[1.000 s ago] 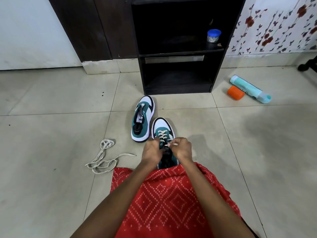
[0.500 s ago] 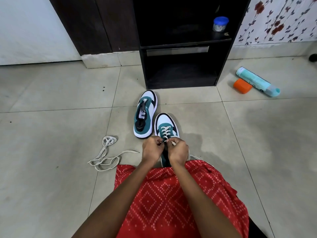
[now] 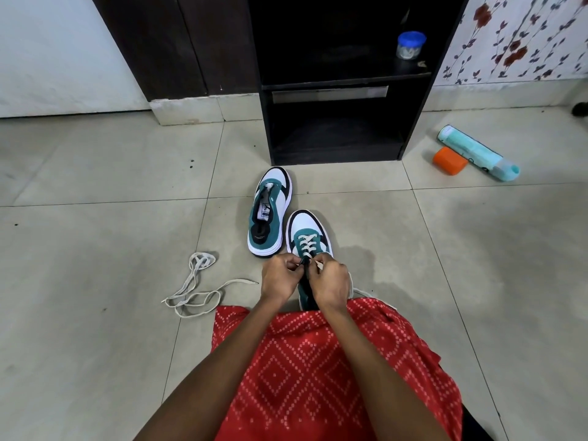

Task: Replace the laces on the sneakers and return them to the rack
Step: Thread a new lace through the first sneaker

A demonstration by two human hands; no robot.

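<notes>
Two teal, white and black sneakers stand on the tiled floor. The near sneaker (image 3: 307, 232) has a cream lace crossed through its front eyelets. My left hand (image 3: 280, 278) and my right hand (image 3: 331, 281) sit together over its tongue, each pinching a lace end. A lace tip shows beside my right fingers. The far sneaker (image 3: 270, 211) stands just left of it with no lace, its tongue bare. A loose cream lace (image 3: 194, 288) lies coiled on the floor to the left. The black rack (image 3: 334, 90) stands behind the shoes, its lower shelf open.
A small blue-lidded jar (image 3: 410, 46) sits on the rack's upper shelf. To the right on the floor lie a teal bottle (image 3: 474, 152) and an orange cap (image 3: 448, 160). Red patterned cloth (image 3: 318, 361) covers my lap below the hands.
The view has drifted so the shoes and rack sit lower right. My hands have closed in together over the near sneaker's tongue, still pinching the lace.
</notes>
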